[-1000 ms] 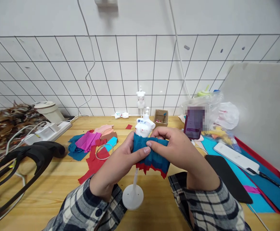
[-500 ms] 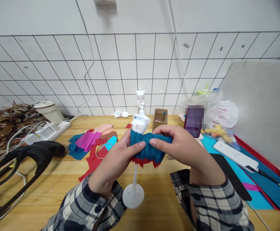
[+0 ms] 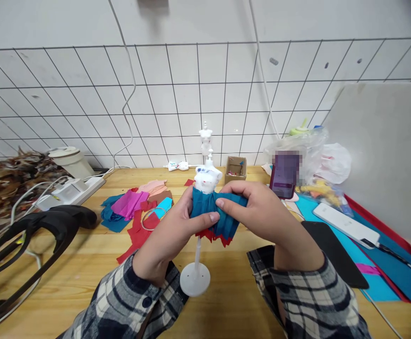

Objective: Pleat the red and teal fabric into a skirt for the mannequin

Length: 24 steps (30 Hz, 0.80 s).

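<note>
A small white dress form (image 3: 208, 181) stands upright on a rod with a round white base (image 3: 195, 279). Pleated blue crepe paper (image 3: 205, 202) wraps its waist, over a jagged layer of red crepe paper (image 3: 222, 240). My left hand (image 3: 184, 221) closes around the left side of the blue paper, its thumb pressed on the front. My right hand (image 3: 258, 207) pinches the paper's right part between thumb and fingers, close to the left thumb. The back of the form and several fingertips are hidden.
Coloured paper scraps (image 3: 131, 205) and a wire ring (image 3: 152, 219) lie at left, near a black curved frame (image 3: 50, 226) and a power strip (image 3: 74, 190). Behind are another dress form (image 3: 205, 139) and a cardboard box (image 3: 235, 169). At right are a phone (image 3: 285, 174) and a white power bank (image 3: 346, 227).
The left thumb has slid right across the blue paper. My right hand has shifted slightly left, bringing its part of the paper in closer; the view has tilted a little.
</note>
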Each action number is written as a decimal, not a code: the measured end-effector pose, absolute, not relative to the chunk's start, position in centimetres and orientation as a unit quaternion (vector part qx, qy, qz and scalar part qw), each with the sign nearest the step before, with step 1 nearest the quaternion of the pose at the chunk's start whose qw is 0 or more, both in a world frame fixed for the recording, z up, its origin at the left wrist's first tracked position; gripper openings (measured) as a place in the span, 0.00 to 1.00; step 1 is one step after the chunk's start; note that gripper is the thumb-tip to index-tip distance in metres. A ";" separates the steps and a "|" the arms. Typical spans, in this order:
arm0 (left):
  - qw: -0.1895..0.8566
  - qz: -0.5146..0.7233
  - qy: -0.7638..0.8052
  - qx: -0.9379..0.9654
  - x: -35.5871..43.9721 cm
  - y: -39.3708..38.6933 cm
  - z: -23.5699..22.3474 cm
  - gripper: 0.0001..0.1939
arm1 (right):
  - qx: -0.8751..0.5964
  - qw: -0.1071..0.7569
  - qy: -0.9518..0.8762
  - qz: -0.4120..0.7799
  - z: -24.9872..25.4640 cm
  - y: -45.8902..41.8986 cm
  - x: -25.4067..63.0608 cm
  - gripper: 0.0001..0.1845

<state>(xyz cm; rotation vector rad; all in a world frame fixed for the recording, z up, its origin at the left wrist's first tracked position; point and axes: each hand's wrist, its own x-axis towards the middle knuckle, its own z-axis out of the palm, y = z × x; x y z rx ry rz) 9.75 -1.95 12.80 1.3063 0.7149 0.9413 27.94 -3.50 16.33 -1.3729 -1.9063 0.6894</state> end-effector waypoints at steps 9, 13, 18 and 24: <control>0.682 0.427 0.295 0.516 9.8 -2.0 12.6 0.22 | -0.565 0.331 -0.726 0.209 16.3 -3.6 27.7 0.11; 0.669 0.422 0.307 0.530 9.7 -1.9 12.4 0.23 | -0.566 0.332 -0.724 0.213 16.2 -3.5 27.7 0.12; 0.655 0.412 0.317 0.548 9.7 -2.0 12.2 0.24 | -0.546 0.344 -0.730 0.223 16.2 -3.5 27.7 0.10; 0.664 0.403 0.297 0.556 9.6 -2.1 12.4 0.33 | -0.522 0.360 -0.736 0.235 16.3 -3.5 27.9 0.07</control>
